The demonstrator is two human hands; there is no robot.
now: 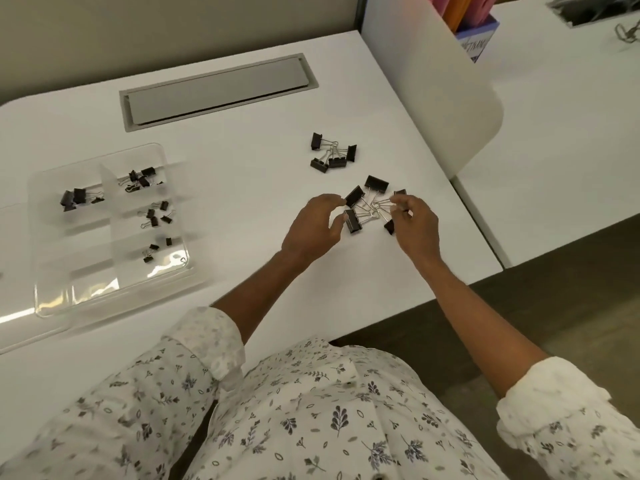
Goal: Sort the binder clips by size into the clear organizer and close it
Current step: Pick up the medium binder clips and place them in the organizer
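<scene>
Several large black binder clips [375, 183] lie in a loose cluster on the white desk [242, 168], right of centre. My left hand [311, 230] reaches in from the left, its index fingertip touching one clip [354, 196] and its thumb beside another [352, 221]; it holds nothing. My right hand [415, 225] pinches the wire handle of a large clip at the cluster's right side. A second group of medium clips [333, 154] lies just behind. The clear organizer [90, 282] stands open at the left, with small clips in several compartments.
A grey cable hatch [218, 88] is set into the desk at the back. A white rounded divider panel [446, 81] rises on the right, close behind the clips. The desk's front edge runs just right of my right forearm.
</scene>
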